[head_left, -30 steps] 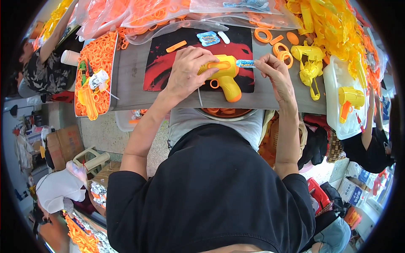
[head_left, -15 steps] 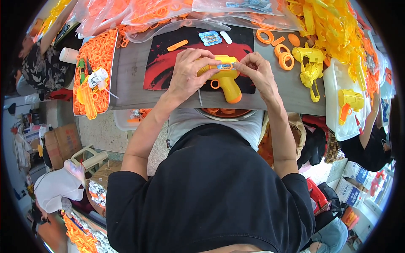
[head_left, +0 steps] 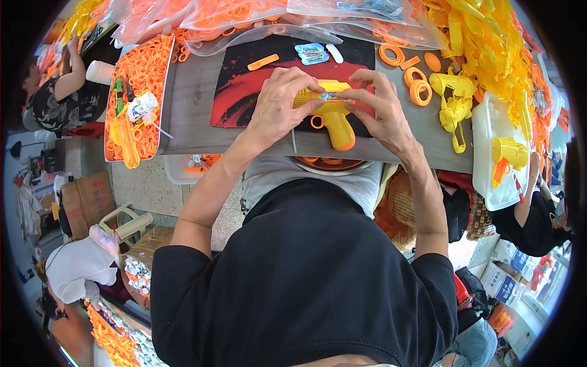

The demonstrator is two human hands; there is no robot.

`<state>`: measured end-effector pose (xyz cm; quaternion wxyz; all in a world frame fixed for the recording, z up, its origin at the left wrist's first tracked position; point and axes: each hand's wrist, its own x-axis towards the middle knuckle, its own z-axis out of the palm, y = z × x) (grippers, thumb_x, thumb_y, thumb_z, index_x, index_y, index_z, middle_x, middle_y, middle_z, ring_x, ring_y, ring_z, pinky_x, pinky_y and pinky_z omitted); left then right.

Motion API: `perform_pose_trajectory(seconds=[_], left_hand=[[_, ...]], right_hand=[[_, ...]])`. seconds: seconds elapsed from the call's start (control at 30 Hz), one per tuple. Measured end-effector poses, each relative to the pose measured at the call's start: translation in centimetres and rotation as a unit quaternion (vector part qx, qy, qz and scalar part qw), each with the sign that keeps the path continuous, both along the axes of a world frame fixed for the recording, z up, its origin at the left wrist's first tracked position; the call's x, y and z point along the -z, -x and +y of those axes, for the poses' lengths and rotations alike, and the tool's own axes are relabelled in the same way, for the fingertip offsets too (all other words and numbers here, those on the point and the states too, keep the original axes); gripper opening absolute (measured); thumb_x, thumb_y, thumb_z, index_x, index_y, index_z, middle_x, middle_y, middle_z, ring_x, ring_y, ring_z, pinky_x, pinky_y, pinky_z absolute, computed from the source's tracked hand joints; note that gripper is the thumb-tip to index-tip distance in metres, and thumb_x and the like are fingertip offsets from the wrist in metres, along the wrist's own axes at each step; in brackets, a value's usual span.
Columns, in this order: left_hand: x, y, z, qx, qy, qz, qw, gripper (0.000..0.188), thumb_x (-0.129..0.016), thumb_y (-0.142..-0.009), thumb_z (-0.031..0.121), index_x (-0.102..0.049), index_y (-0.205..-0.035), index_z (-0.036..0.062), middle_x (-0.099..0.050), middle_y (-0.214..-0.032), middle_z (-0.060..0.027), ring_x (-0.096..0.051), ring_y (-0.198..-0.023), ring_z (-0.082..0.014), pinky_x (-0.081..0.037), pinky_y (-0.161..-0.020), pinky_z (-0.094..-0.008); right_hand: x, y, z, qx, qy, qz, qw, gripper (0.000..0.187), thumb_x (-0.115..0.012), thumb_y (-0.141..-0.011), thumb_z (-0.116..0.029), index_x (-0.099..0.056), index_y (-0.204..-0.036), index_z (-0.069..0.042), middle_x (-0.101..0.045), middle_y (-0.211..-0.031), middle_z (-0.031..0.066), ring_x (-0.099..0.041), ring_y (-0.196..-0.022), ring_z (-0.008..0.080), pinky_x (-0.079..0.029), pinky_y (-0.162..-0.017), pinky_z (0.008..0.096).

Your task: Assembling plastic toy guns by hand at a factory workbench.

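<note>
A yellow toy gun [head_left: 339,129] with an orange butt and a small orange ring at its trigger lies over a black-and-red mat [head_left: 235,101]. My left hand [head_left: 276,110] is closed round its left end, thumb and fingers pressing from both sides. On the gun's side shows a small blue label [head_left: 333,96]. My right hand [head_left: 389,116] has its fingers apart, one stretched fingertip at the label's right end; the thumb is beside the gun's rear. Behind the gun on the mat are blue stickers [head_left: 312,54], a white oval piece [head_left: 335,53] and an orange strip [head_left: 263,62].
Left stands a tray [head_left: 164,101] heaped with orange rings. To the right are orange rings [head_left: 419,87], yellow toy guns [head_left: 453,104] and a white bin [head_left: 483,153]. Plastic bags [head_left: 244,40] and a yellow heap [head_left: 489,49] line the back. Other people work on both sides.
My right hand has gone from a pinch at the label's right end to spread fingers, one stretched across to the label. My left hand keeps its hold on the toy gun.
</note>
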<state>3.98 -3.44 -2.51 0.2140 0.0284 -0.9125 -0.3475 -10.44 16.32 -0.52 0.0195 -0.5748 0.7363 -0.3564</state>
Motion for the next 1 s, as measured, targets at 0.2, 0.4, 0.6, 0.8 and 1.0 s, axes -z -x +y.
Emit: perform_pose_trajectory(seconds=[0.2, 0.4, 0.6, 0.8, 1.0], left_hand=[[0.7, 0.2, 0.0, -0.004, 0.000, 0.040, 0.999, 0.023, -0.079, -0.080, 0.020, -0.068, -0.099, 0.0121, -0.064, -0.102, 0.0012, -0.055, -0.102, -0.0224, -0.041, -0.088, -0.0380], [0.6, 0.2, 0.2, -0.005, 0.001, 0.042, 0.999, 0.023, -0.079, -0.080, 0.021, -0.070, -0.099, 0.0134, -0.064, -0.103, 0.0015, -0.055, -0.102, -0.0223, -0.042, -0.087, -0.0384], [0.8, 0.1, 0.1, -0.013, 0.023, 0.043, 0.999, 0.023, -0.079, -0.080, 0.021, -0.071, -0.101, 0.0152, -0.064, -0.104, 0.0014, -0.056, -0.101, -0.0214, -0.042, -0.085, -0.0383], [1.1, -0.5, 0.4, -0.014, 0.081, 0.080, 0.993, 0.023, -0.080, -0.079, 0.019, -0.070, -0.100, 0.0147, -0.064, -0.106, 0.0021, -0.057, -0.099, -0.0209, -0.042, -0.083, -0.0381], [-1.5, 0.0, -0.4, 0.101, -0.127, -0.073, 0.984, 0.049, -0.076, -0.081, 0.010, -0.059, -0.127, 0.0093, -0.063, -0.122, -0.0076, -0.058, -0.119, -0.0230, -0.044, -0.104, -0.0373]], right_hand=[[0.7, -0.8, -0.8, -0.067, -0.013, 0.096, 0.993, 0.041, -0.069, -0.083, -0.005, -0.068, -0.123, -0.016, -0.052, -0.135, 0.0094, -0.051, -0.124, 0.0290, -0.037, -0.106, 0.0435], [1.1, 0.5, -0.9, 0.030, 0.048, -0.326, 0.944, 0.035, -0.057, -0.100, -0.018, -0.061, -0.131, -0.003, -0.053, -0.136, 0.0064, -0.050, -0.125, 0.0154, -0.042, -0.101, 0.0288], [1.2, 2.2, -1.9, 0.017, -0.134, -0.472, 0.871, 0.051, -0.069, -0.092, -0.030, -0.058, -0.133, -0.001, -0.065, -0.116, 0.0075, -0.058, -0.108, 0.0114, -0.045, -0.094, 0.0243], [1.5, 1.1, -2.2, 0.012, -0.124, -0.368, 0.921, 0.050, -0.068, -0.093, -0.027, -0.057, -0.132, 0.001, -0.066, -0.113, 0.0088, -0.060, -0.105, 0.0130, -0.049, -0.087, 0.0256], [3.4, -3.0, 0.1, 0.050, 0.039, -0.218, 0.974, 0.054, -0.075, -0.086, -0.016, -0.055, -0.135, -0.006, -0.061, -0.124, 0.0124, -0.060, -0.114, 0.0239, -0.049, -0.097, 0.0345]])
